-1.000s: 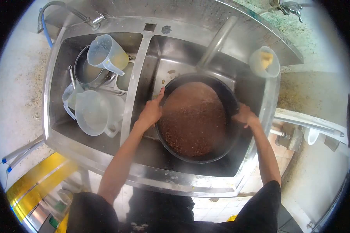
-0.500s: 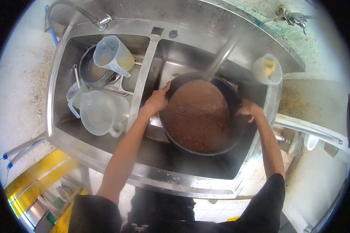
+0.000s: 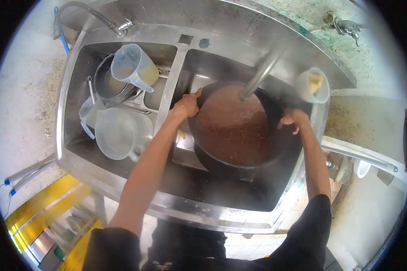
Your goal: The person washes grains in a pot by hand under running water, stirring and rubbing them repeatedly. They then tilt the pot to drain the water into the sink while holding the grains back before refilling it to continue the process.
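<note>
A large dark pot (image 3: 203,151) stands in the right sink basin, tipped toward the far side. Reddish-brown liquid (image 3: 233,126) with small bits in it reaches close to its far rim. My left hand (image 3: 186,106) grips the pot's left side, one finger stretched along the rim. On the opposite side my right hand (image 3: 295,120) is closed at the edge, its fingertips partly hidden. The metal spout (image 3: 262,74) reaches over the far part of the liquid.
The left basin holds a measuring jug (image 3: 133,65), a larger clear jug (image 3: 117,133) and a metal pot (image 3: 107,81). On the right sink edge stands a cup (image 3: 313,86) with a yellowish sponge-like piece. A faucet (image 3: 120,28) rises behind the left basin.
The pot has moved away from me and tipped farther back, showing more of its near outer wall. Both hands moved with it. The liquid now lies nearer the far rim.
</note>
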Motion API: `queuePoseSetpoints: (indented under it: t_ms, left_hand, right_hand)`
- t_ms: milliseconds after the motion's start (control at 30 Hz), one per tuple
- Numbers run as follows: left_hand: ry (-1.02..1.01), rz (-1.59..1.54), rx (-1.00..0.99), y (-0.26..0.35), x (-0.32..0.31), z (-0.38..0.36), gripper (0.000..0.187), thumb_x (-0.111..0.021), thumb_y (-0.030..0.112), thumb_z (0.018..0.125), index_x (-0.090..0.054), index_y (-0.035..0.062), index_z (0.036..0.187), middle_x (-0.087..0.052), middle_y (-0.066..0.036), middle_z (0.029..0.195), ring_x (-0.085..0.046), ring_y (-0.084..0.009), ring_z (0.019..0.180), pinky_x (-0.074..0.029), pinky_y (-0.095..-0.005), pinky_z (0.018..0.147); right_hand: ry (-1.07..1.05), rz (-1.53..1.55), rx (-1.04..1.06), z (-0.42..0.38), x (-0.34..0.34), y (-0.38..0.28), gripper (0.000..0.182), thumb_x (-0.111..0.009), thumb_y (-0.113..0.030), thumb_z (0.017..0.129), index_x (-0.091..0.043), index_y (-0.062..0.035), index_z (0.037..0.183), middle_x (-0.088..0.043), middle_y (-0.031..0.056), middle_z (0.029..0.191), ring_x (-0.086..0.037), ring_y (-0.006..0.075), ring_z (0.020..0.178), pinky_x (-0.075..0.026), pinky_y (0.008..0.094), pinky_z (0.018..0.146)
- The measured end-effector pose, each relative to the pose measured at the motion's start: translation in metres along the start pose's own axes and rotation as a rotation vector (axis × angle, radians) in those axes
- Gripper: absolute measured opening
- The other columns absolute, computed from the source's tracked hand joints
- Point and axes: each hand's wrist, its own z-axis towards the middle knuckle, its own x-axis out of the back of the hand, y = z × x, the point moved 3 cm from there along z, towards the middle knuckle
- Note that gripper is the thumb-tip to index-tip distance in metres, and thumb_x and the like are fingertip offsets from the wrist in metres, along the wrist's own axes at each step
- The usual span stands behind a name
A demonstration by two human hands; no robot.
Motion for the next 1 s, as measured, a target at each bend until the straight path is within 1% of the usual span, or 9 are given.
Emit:
queuePoseSetpoints:
  t_ms: [67,167,300,633,700,767,833,900,1000]
  left_hand:
    - [-0.051,-0.068,0.001,0.002,0.004,0.003,0.084,-0.052,-0.003,0.080,-0.019,0.0184,0.154,-0.052,-0.025,0.134,-0.068,-0.0364,0.095,-0.060,-0.0423,0.074]
    - [-0.019,-0.042,-0.047,-0.001,0.004,0.018,0.085,-0.051,-0.006,0.079,-0.019,0.0184,0.154,-0.052,-0.024,0.135,-0.070,-0.0360,0.080,-0.060,-0.0418,0.058]
    - [-0.039,-0.040,-0.024,0.002,0.009,0.023,0.084,-0.050,-0.007,0.079,-0.019,0.0179,0.154,-0.054,-0.022,0.133,-0.070,-0.0363,0.079,-0.060,-0.0426,0.060]
    - [-0.041,-0.041,-0.009,0.001,0.008,0.024,0.086,-0.049,-0.008,0.079,-0.019,0.0220,0.154,-0.055,-0.023,0.131,-0.070,-0.0363,0.079,-0.060,-0.0422,0.056]
    - [-0.029,-0.035,-0.014,0.001,0.008,0.027,0.087,-0.050,-0.007,0.079,-0.019,0.0221,0.154,-0.057,-0.023,0.128,-0.070,-0.0362,0.077,-0.060,-0.0420,0.056]
    - [-0.073,0.001,0.008,0.000,0.008,0.029,0.084,-0.050,-0.005,0.078,-0.020,0.0171,0.154,-0.051,-0.027,0.136,-0.067,-0.0376,0.097,-0.061,-0.0397,0.065]
    - [-0.073,0.029,-0.004,-0.002,0.006,0.030,0.083,-0.051,-0.002,0.078,-0.020,0.0164,0.153,-0.051,-0.027,0.135,-0.066,-0.0379,0.098,-0.060,-0.0408,0.068]
    - [-0.072,0.058,-0.014,-0.004,0.004,0.030,0.083,-0.053,0.000,0.079,-0.021,0.0157,0.153,-0.051,-0.027,0.135,-0.066,-0.0383,0.099,-0.060,-0.0419,0.072]
    - [-0.071,0.014,-0.004,-0.014,-0.004,0.027,0.082,-0.054,0.003,0.079,-0.022,0.0151,0.153,-0.057,-0.027,0.127,-0.066,-0.0388,0.099,-0.059,-0.0435,0.076]
  right_hand:
    - [-0.001,-0.012,0.002,-0.004,0.005,-0.003,0.055,-0.079,-0.023,0.077,-0.057,0.0049,0.119,-0.048,0.0241,0.133,-0.062,0.0363,0.090,-0.059,0.0388,0.053]
    - [0.005,-0.017,-0.012,-0.006,0.010,-0.008,0.056,-0.080,-0.024,0.076,-0.057,0.0030,0.120,-0.047,0.0234,0.135,-0.062,0.0359,0.092,-0.058,0.0386,0.054]
    - [-0.090,-0.002,-0.017,0.017,0.012,-0.001,0.060,-0.082,-0.025,0.074,-0.057,0.0011,0.122,-0.047,0.0221,0.136,-0.061,0.0355,0.094,-0.058,0.0387,0.053]
    - [0.003,-0.007,0.004,0.003,0.015,-0.007,0.056,-0.082,-0.025,0.074,-0.059,-0.0025,0.121,-0.044,0.0204,0.140,-0.061,0.0370,0.095,-0.059,0.0390,0.054]
    - [-0.015,-0.055,-0.053,-0.002,0.016,-0.009,0.051,-0.078,-0.028,0.077,-0.062,-0.0067,0.120,-0.050,0.0122,0.138,-0.062,0.0320,0.096,-0.060,0.0389,0.062]
    - [-0.014,-0.070,-0.069,0.002,0.016,-0.009,0.052,-0.078,-0.029,0.077,-0.062,-0.0073,0.121,-0.050,0.0117,0.138,-0.062,0.0315,0.096,-0.060,0.0387,0.063]
    - [-0.011,-0.088,-0.085,0.006,0.017,-0.007,0.053,-0.078,-0.029,0.077,-0.062,-0.0078,0.122,-0.050,0.0113,0.139,-0.062,0.0311,0.096,-0.060,0.0385,0.064]
    - [-0.064,-0.041,-0.030,0.009,0.019,-0.006,0.056,-0.080,-0.027,0.075,-0.059,-0.0060,0.123,-0.041,0.0181,0.144,-0.059,0.0357,0.099,-0.059,0.0381,0.058]
    - [-0.033,-0.078,-0.056,0.009,0.025,-0.012,0.053,-0.080,-0.027,0.075,-0.061,-0.0092,0.121,-0.040,0.0140,0.145,-0.060,0.0325,0.098,-0.059,0.0382,0.061]
